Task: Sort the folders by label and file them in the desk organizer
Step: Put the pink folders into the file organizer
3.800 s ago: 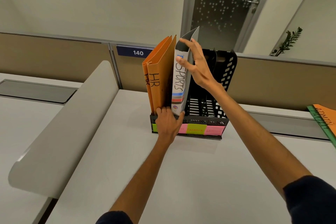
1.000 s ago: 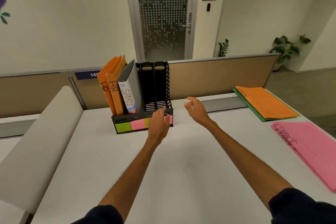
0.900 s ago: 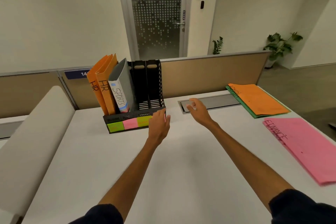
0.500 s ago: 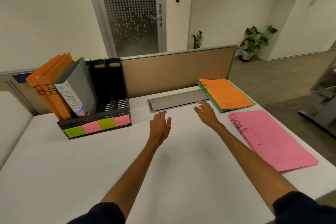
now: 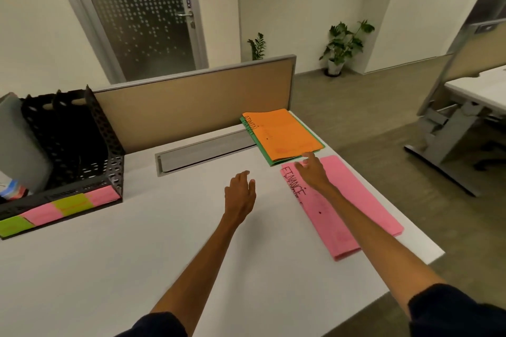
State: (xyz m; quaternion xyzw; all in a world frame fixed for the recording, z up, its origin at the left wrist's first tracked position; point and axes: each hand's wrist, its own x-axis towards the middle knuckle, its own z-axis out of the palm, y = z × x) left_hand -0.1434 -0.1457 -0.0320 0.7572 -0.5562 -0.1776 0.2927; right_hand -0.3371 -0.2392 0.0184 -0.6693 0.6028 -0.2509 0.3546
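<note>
Fingers [image 5: 245,175] on both hands are lying spread and empty, as you are poising your right hand [image 5: 312,172] over the pink FINANCE folder [image 5: 356,216], likely to lift it off the tabletop [image 5: 137,254] toward the far-off desk organizer [image 5: 90,150].

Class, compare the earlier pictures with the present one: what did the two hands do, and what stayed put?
The right hand let go of the grey folder, which stays in the organizer; both hands moved rightward across the desk. The right now reaches over the pink FINANCE folder; the left hand hovers open. That folder and the orange ADMIN folder lie unmoved.
</note>
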